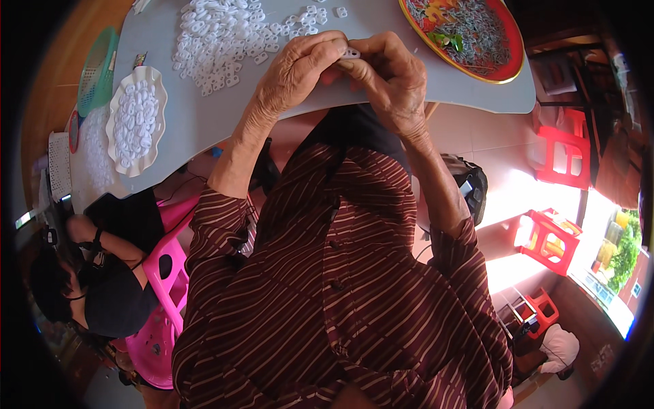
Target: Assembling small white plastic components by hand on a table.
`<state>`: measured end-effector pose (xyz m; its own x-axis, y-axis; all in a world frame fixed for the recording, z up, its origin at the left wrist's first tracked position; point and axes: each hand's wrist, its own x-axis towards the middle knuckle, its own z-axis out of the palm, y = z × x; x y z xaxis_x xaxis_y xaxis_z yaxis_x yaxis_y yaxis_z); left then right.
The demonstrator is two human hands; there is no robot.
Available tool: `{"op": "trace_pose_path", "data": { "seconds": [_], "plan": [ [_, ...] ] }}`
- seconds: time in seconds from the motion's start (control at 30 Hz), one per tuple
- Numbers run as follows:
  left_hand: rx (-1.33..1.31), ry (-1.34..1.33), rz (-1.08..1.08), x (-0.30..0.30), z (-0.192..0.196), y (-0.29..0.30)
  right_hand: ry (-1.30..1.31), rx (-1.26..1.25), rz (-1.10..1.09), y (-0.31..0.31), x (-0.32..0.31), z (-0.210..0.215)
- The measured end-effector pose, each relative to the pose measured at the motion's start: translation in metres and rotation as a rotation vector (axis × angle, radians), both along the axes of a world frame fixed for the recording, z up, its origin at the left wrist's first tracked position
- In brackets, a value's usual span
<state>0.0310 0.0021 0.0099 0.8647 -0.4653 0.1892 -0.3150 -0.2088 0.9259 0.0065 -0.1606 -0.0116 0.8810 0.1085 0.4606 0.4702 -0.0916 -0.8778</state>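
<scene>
We had both hands up at the near edge of the surface [204,123], and they met over one small white plastic piece [351,52]. Our left hand [300,68] curled in from the left, its fingers [334,51] pinched together on that piece, and our right hand [388,75] came in from the other side, thumb and forefinger clamped on the same piece, so the two hands touched at the fingertips.

Just beyond the hands, toward the far edge, lay a loose heap of white pieces [225,34] (the same sort, as far as we could see). At the left end of the surface sat a white scalloped dish [122,160] filled with more of them. At the far right corner stood a red round tray [507,61] with a yellow rim, holding a grey tangle of small parts.

A green basket [95,68] leaned off the left edge, and another person in black [102,286] sat low on a pink plastic chair [167,273].
</scene>
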Motion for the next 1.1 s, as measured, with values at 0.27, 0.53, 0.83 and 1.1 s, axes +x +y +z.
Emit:
{"op": "trace_pose_path", "data": {
  "seconds": [0.27,0.53,0.83,1.1],
  "plan": [
    [-0.061,-0.080,0.121,-0.003,0.001,-0.006,0.219,0.210,0.143,-0.004,0.006,0.012],
    [-0.167,0.008,0.106,-0.014,0.010,-0.009,0.337,0.293,0.190,-0.003,0.006,0.022],
    [-0.350,0.080,0.300,-0.031,-0.005,-0.001,-0.176,-0.029,-0.175,-0.048,0.136,0.108],
    [-0.479,0.145,0.347,-0.033,-0.010,0.002,-0.326,-0.531,-0.150,0.005,0.167,0.084]
  ]
}}
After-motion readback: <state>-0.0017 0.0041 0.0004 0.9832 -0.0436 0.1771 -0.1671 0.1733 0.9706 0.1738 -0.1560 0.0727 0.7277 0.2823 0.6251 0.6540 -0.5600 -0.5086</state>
